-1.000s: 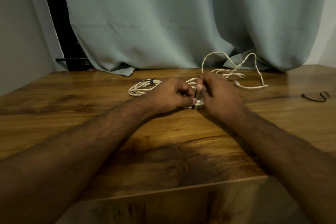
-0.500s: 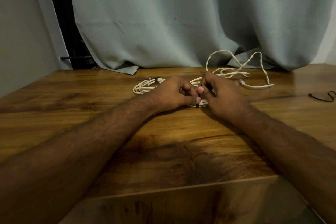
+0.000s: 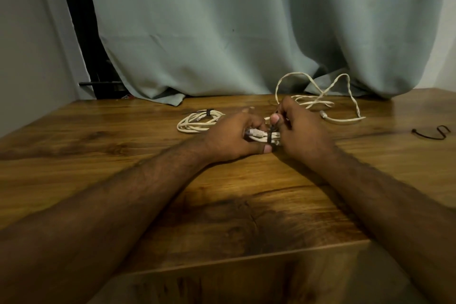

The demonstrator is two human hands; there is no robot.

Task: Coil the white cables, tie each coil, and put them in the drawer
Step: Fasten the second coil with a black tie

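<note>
The person is working at a wooden bench in front of a grey-green curtain. The left hand is curled around a bunched white cable, and its fingers are squeezing the loops so they are not springing apart. The right hand is pinching a black tie that is going around the bunch. Its fingers are clenched on the tie's end, likely to pull it snug. Both hands are resting low on the bench, which is probably helping to keep them steady for this small job.

Just behind the left hand, another white coil is lying flat with a dark band already around it, so it looks finished and is waiting out of the way. Farther back on the right, near the curtain, a loose white cable is sprawling in open loops, not coiled yet. A spare black tie is lying well apart at the right edge, probably kept for that last cable.

No drawer is showing in this view, so nothing is put away yet. The job looks about half done.
</note>
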